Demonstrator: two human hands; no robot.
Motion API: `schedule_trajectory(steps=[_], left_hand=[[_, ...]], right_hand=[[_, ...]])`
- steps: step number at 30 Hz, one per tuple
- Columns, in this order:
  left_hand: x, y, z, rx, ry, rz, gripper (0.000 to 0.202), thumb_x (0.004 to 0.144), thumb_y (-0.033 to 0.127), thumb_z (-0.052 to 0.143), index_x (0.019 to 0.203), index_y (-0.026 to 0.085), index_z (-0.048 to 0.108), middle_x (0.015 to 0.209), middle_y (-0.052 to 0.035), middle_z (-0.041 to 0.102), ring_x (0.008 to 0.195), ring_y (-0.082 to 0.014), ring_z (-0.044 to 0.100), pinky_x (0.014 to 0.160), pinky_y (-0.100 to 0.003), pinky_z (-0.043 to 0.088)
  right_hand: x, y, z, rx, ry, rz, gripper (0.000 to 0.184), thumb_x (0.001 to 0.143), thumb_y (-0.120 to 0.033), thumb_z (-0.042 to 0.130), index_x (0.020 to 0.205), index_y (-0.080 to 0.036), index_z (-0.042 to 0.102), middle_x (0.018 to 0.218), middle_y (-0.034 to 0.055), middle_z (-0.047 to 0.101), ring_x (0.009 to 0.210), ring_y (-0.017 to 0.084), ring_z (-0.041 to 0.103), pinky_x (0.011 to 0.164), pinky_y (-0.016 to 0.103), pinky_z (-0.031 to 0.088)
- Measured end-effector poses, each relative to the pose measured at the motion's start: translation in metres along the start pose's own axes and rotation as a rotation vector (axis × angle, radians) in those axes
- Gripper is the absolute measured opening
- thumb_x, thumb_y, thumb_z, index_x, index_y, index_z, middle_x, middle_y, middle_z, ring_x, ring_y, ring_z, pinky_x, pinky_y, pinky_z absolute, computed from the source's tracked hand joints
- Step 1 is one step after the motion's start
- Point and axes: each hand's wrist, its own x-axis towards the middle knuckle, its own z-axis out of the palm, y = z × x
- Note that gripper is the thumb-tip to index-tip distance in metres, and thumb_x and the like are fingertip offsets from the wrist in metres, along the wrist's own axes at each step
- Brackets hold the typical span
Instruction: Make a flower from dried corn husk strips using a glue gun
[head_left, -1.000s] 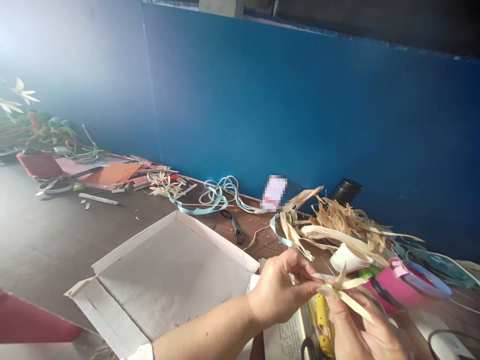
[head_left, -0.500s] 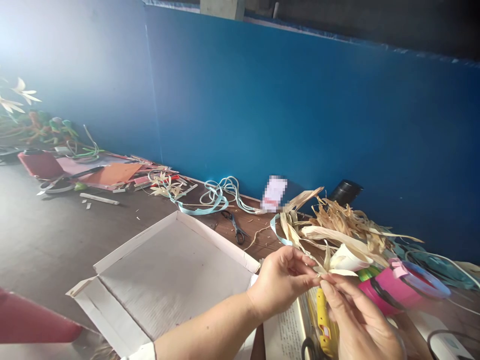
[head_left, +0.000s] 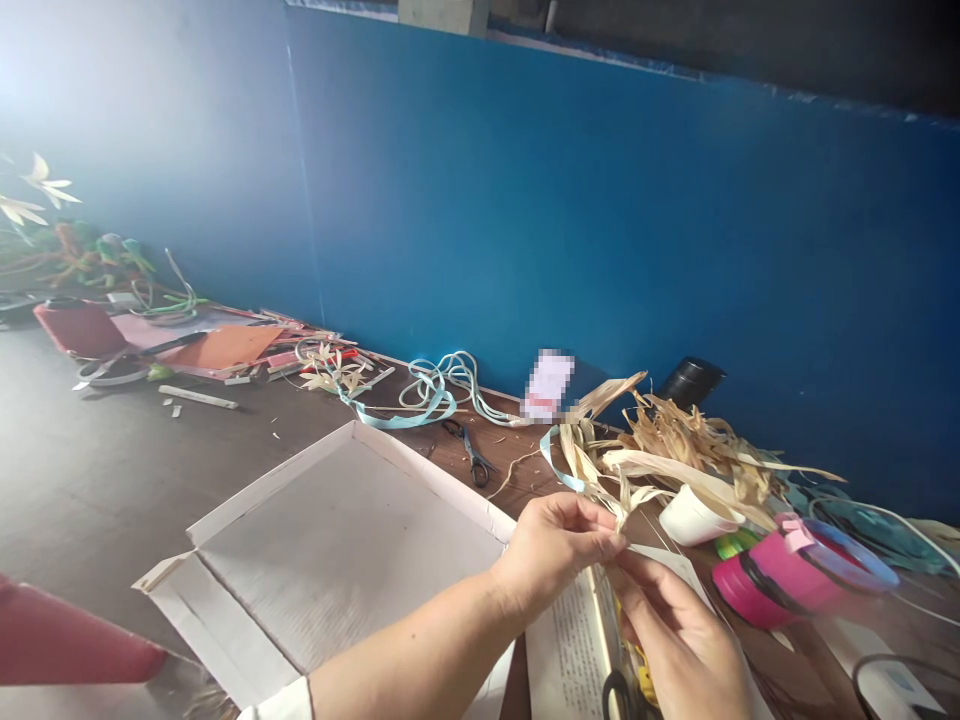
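Note:
My left hand (head_left: 551, 555) is closed in a pinch on a small dried-leaf strip piece (head_left: 628, 502) just above the table. My right hand (head_left: 675, 630) sits below and to the right of it, fingers curled up toward the same piece, touching its underside. Both hands hover over an open printed booklet (head_left: 566, 650) and a yellow tool (head_left: 643, 672), which the right hand mostly hides. A heap of dried leaf strips (head_left: 690, 445) lies just beyond the hands.
An opened flat cardboard box (head_left: 330, 545) lies left of the hands. Scissors (head_left: 471, 455) and pale blue ribbon (head_left: 435, 395) lie behind it. A white cup (head_left: 694, 518) and a pink container (head_left: 787, 580) stand at right. A blue wall (head_left: 600, 220) backs the table.
The leaf piece's spread petals have been drawn together. Both hands shifted slightly left and down, and the right hand now covers most of the yellow tool.

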Motion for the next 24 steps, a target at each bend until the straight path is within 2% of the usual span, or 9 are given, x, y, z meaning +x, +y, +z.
schedule_trajectory(steps=[4,8,13,19,24], left_hand=[[-0.001,0.002,0.001,-0.008,-0.003,-0.008,0.045,0.049,0.038,0.087,0.074,0.01,0.064,0.067,-0.0014,0.06,0.061,-0.0087,0.051,0.066,-0.025,0.041],[-0.003,0.007,0.001,-0.011,-0.072,-0.031,0.045,0.05,0.037,0.087,0.079,0.01,0.066,0.074,-0.0024,0.062,0.067,-0.01,0.054,0.072,-0.026,0.042],[-0.005,0.012,-0.001,0.044,-0.145,0.011,0.044,0.056,0.039,0.084,0.087,0.01,0.071,0.077,-0.0042,0.064,0.072,-0.0125,0.056,0.079,-0.028,0.043],[-0.009,0.017,-0.001,0.124,-0.198,0.083,0.04,0.06,0.044,0.081,0.081,0.01,0.075,0.076,-0.0049,0.064,0.071,-0.0123,0.054,0.072,-0.025,0.044],[-0.011,0.021,-0.002,0.18,-0.273,0.069,0.042,0.059,0.048,0.08,0.081,0.012,0.075,0.074,-0.0043,0.064,0.069,-0.0124,0.055,0.072,-0.025,0.044]], right_hand=[[0.001,0.0,0.003,-0.083,0.063,0.001,0.054,0.066,-0.062,0.069,0.102,-0.022,0.07,0.063,-0.002,0.063,0.058,0.014,0.055,0.055,0.021,0.047],[0.001,-0.001,0.004,-0.1,0.122,-0.054,0.05,0.067,-0.062,0.067,0.096,-0.022,0.07,0.068,-0.0006,0.064,0.061,0.015,0.057,0.057,0.022,0.048],[-0.002,0.0,0.005,-0.085,0.154,-0.095,0.046,0.067,-0.061,0.067,0.094,-0.023,0.068,0.063,-0.0015,0.06,0.055,0.015,0.054,0.046,0.023,0.042],[-0.005,0.0,0.009,-0.065,0.181,-0.167,0.04,0.073,-0.057,0.065,0.094,-0.023,0.069,0.068,-0.0012,0.061,0.06,0.014,0.055,0.054,0.023,0.046],[-0.004,0.002,0.004,-0.092,0.195,-0.235,0.037,0.073,-0.058,0.064,0.085,-0.024,0.069,0.058,-0.0024,0.056,0.054,0.015,0.053,0.053,0.024,0.047]])
